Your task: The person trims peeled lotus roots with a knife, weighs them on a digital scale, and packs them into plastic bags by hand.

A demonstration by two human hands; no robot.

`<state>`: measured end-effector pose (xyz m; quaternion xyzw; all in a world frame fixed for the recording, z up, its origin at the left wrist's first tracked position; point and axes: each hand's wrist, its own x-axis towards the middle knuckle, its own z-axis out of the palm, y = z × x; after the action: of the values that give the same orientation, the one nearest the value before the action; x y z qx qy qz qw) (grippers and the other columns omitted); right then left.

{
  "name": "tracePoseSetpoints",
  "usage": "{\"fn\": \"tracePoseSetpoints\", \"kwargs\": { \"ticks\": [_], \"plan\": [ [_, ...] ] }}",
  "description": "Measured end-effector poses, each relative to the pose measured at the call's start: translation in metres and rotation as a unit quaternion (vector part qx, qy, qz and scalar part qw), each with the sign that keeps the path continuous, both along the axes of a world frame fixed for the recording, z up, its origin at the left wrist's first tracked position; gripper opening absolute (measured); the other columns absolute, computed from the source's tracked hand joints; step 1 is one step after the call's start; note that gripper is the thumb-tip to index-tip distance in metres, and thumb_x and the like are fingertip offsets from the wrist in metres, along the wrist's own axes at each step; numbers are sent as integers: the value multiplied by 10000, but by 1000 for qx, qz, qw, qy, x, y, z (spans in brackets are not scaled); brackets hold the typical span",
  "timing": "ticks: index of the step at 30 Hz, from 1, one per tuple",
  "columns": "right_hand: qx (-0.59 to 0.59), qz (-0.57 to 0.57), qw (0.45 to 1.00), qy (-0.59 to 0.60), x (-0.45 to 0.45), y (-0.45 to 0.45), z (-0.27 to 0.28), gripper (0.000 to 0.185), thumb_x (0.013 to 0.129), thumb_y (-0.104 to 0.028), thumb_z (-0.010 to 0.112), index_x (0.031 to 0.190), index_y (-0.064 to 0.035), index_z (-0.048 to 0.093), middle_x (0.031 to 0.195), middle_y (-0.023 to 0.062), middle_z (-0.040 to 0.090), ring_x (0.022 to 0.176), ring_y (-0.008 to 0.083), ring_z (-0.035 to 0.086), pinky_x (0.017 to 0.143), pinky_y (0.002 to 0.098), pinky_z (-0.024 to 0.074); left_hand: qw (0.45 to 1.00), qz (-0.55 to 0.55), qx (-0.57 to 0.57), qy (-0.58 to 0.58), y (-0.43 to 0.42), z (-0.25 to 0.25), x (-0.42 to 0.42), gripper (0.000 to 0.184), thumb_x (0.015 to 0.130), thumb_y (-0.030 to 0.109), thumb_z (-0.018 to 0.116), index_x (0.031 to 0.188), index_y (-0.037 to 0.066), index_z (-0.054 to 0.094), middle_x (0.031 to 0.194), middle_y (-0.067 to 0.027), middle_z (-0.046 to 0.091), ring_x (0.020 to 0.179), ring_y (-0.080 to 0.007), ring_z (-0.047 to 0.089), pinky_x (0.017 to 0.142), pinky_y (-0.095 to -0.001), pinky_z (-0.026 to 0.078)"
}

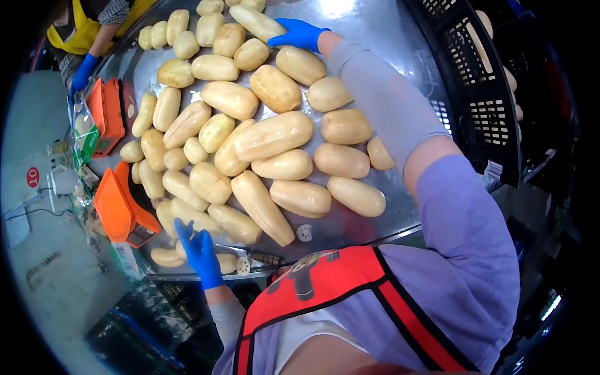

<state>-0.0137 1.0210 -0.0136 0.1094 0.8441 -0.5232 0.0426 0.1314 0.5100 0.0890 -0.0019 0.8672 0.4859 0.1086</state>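
Peeled lotus root segments lie spread over a metal table. At the far side my right hand, in a blue glove, has its fingers around the near end of a long lotus root. My left hand, also gloved in blue, is at the near left edge with its fingers apart, over some smaller segments; nothing shows in its grasp. Beside it are a cut lotus root slice and a brown handle. Another slice sits near the front edge.
Two orange scales, one nearer and one farther, stand along the left edge. A black plastic crate borders the right side. At the upper left, a co-worker's blue-gloved hand is by the farther scale.
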Motion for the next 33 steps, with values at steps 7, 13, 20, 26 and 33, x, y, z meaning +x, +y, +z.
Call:
{"fn": "tracePoseSetpoints", "kwargs": {
  "ticks": [7, 13, 20, 26, 33],
  "plan": [
    [-4, -126, 984, 128, 70, 27, -1, 695, 750, -372, 676, 1317, -67, 412, 1226, 119, 520, 1124, 234, 492, 939, 330, 396, 999, -13, -15, 41, -21, -3, -1, 701, 805, -49, 525, 1423, 97, 229, 1281, -138, 418, 896, -138, 504, 806, -250, 442],
    [-62, -284, 940, 180, 241, 6, 31, 623, 781, -190, 684, 1300, 16, 407, 1197, 120, 529, 1090, 185, 506, 924, 303, 404, 994, -70, 26, 75, -38, -13, -2, 568, 845, -34, 492, 1381, 51, 321, 1254, -103, 456, 883, -86, 485, 802, -217, 419],
    [57, -483, 873, 41, 393, -50, -22, 695, 795, -254, 672, 1347, 10, 341, 1277, 158, 465, 1132, 233, 477, 947, 328, 391, 989, -86, 117, 39, -63, -16, -17, 495, 829, -21, 524, 1311, 63, 450, 1140, -53, 532, 852, -60, 475, 749, -197, 421],
    [-54, -435, 898, 43, 354, -81, -25, 678, 792, -322, 668, 1326, -6, 393, 1240, 129, 503, 1097, 193, 498, 931, 303, 392, 978, -127, 137, 95, -118, -18, -28, 469, 842, -9, 528, 1301, 63, 464, 1127, -56, 545, 888, -78, 505, 756, -205, 424],
    [94, -390, 913, -80, 284, -112, -1, 844, 795, -471, 607, 1389, 0, 235, 1353, 219, 386, 1249, 306, 395, 1012, 365, 333, 983, -95, 129, 90, -218, -13, -33, 460, 864, -4, 505, 1317, 33, 429, 1206, -81, 519, 1017, -131, 506, 879, -265, 410]
  ]
}}
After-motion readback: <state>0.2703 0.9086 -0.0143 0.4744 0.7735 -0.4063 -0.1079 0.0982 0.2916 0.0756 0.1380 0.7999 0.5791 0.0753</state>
